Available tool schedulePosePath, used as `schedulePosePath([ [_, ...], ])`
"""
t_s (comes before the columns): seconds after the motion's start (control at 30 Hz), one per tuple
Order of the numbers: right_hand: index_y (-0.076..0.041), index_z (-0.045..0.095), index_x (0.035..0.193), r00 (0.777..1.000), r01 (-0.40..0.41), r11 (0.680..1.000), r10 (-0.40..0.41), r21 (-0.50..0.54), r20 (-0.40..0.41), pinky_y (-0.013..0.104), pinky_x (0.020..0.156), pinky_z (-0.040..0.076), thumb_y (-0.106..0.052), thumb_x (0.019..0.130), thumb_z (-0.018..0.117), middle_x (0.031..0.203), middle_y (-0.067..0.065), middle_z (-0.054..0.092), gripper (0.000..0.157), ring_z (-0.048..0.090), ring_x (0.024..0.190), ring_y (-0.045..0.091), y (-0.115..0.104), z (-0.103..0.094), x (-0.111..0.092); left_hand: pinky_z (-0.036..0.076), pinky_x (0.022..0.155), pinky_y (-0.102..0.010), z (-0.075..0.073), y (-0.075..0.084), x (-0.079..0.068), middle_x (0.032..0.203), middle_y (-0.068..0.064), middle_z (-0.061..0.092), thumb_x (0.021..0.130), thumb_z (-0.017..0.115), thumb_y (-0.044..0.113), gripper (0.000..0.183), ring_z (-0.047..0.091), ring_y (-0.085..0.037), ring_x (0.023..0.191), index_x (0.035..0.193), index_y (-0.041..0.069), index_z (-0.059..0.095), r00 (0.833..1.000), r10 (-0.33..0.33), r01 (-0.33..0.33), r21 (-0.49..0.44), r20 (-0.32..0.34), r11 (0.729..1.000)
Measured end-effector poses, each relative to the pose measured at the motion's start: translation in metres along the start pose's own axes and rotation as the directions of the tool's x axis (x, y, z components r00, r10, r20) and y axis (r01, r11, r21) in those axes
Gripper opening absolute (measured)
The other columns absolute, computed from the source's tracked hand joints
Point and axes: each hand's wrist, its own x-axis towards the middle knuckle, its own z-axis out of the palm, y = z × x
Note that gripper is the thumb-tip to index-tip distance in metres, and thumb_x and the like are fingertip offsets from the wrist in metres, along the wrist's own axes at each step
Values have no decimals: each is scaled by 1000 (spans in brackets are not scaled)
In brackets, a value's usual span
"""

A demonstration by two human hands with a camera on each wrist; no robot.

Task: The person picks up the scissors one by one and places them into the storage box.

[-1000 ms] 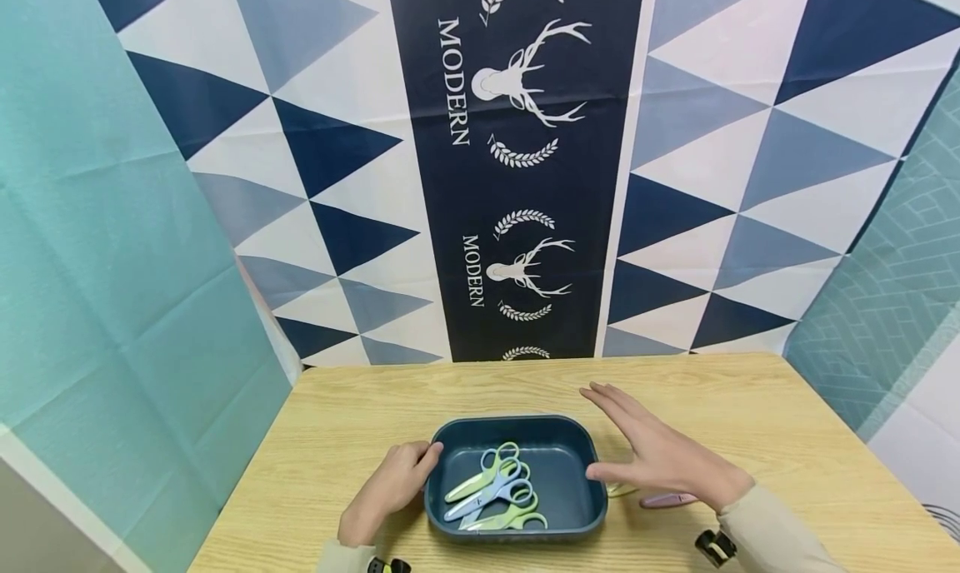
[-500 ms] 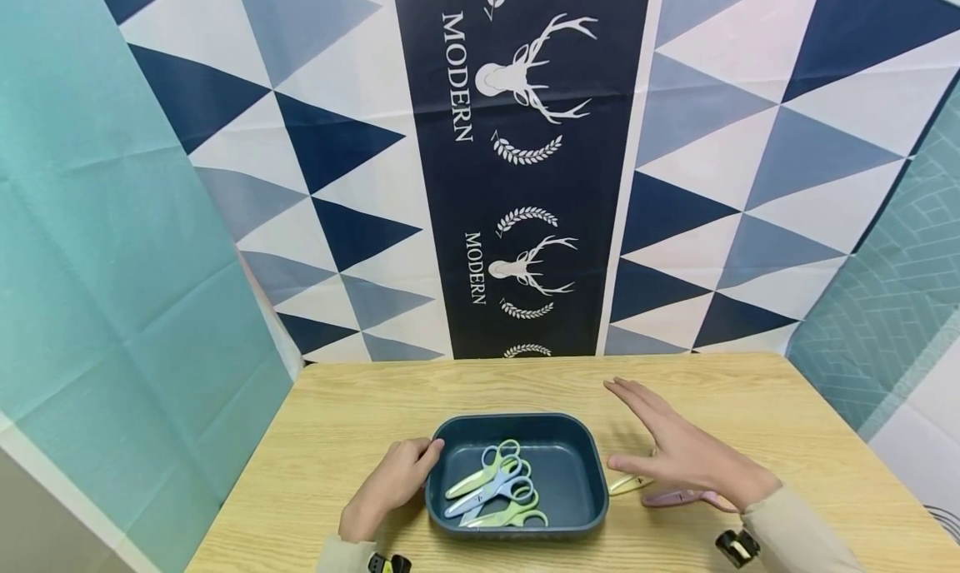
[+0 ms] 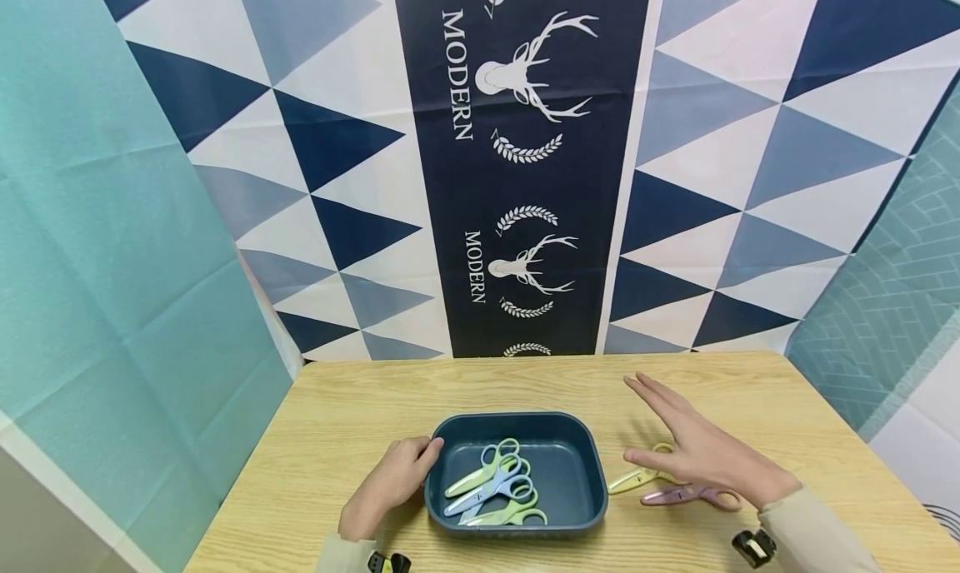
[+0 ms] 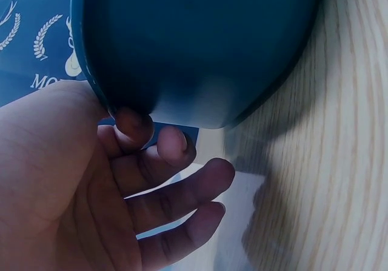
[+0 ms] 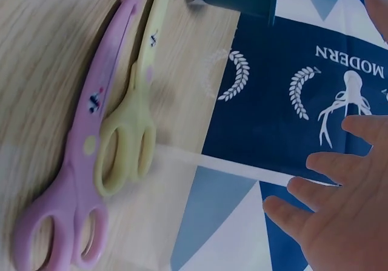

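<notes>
A dark blue rectangular tray (image 3: 555, 530) holds several light blue and green scissors (image 3: 480, 498), piled toward its left side. My left hand (image 3: 393, 477) grips the tray's left rim, thumb at the top edge; in the left wrist view its fingers (image 4: 209, 180) curl beside the outer wall. Over the table right of the tray, my right hand (image 3: 697, 446) is held with fingers spread and nothing in it. Beneath it lie yellow scissors (image 3: 630, 480) and purple scissors (image 3: 670, 496), side by side in the right wrist view and partly covered by the hand in the head view.
The wooden table (image 3: 360, 398) extends around the tray on all sides. A patterned cloth (image 3: 525, 181) hangs behind its back edge, with teal panels (image 3: 112, 265) at the left and right.
My right hand has moved right, away from the tray, uncovering more of the yellow and purple scissors. The left hand and the tray have stayed in place.
</notes>
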Motion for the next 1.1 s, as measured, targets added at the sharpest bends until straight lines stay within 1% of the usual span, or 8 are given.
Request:
schedulePosePath([
  [0.17,-18,28,163,1000,-19,1000,19,-13,-6,76,103,35,-56,88,76,165,27,27,97,31,146,54,8,1,-2,42,58,-25,-1,2,-1,66,3,50,112,44,35,45,50,-9,60,78,9,59,1000,-2,2,-13,2,1000],
  [0.43,-10,33,160,1000,0,1000,0,-1,-11,75,102,36,-49,89,78,161,31,31,93,34,143,56,18,3,-6,41,59,-25,-1,3,-1,66,4,47,112,43,34,44,48,-9,61,78,11,58,1000,5,-5,4,-3,1000],
  [0.6,-3,40,154,1000,17,1000,-18,-19,-12,72,102,39,-44,89,79,155,31,40,86,41,139,55,24,5,-9,40,56,-24,0,3,-1,65,4,47,112,43,34,44,47,-8,59,77,11,57,1000,6,-6,-1,-5,1000],
  [0.83,-1,44,151,1000,12,1000,-12,-17,7,70,101,42,-37,89,79,151,30,47,80,48,135,54,30,9,-13,40,57,-25,3,4,1,65,4,45,112,43,36,45,46,-9,59,76,12,56,1000,1,-1,0,-18,1000],
  [0.93,0,45,150,1000,10,1000,-10,-25,17,69,102,42,-33,88,81,149,30,49,79,49,134,53,31,10,-14,44,63,-28,4,4,0,67,3,48,112,40,39,47,50,-10,65,80,12,60,1000,-1,2,19,-28,1000],
  [1.0,1,45,149,1000,12,999,-11,-34,21,68,103,42,-29,87,82,148,29,51,78,51,133,52,32,11,-14,51,71,-34,4,3,-2,73,2,57,113,37,42,50,58,-11,75,88,10,66,999,-5,6,28,-37,1000],
  [1.07,1,45,149,1000,12,999,-11,-40,28,67,103,42,-25,86,82,147,27,52,77,52,133,50,33,12,-15,56,84,-43,4,3,-4,88,-3,69,113,34,43,54,67,-18,91,102,6,72,999,-8,9,32,-41,999],
  [1.1,1,45,148,999,13,999,-12,-39,30,67,103,43,-23,86,82,146,27,53,76,53,133,50,35,12,-15,56,91,-47,4,2,-5,97,-6,73,113,32,44,57,70,-22,99,110,4,72,999,-10,11,30,-43,999],
])
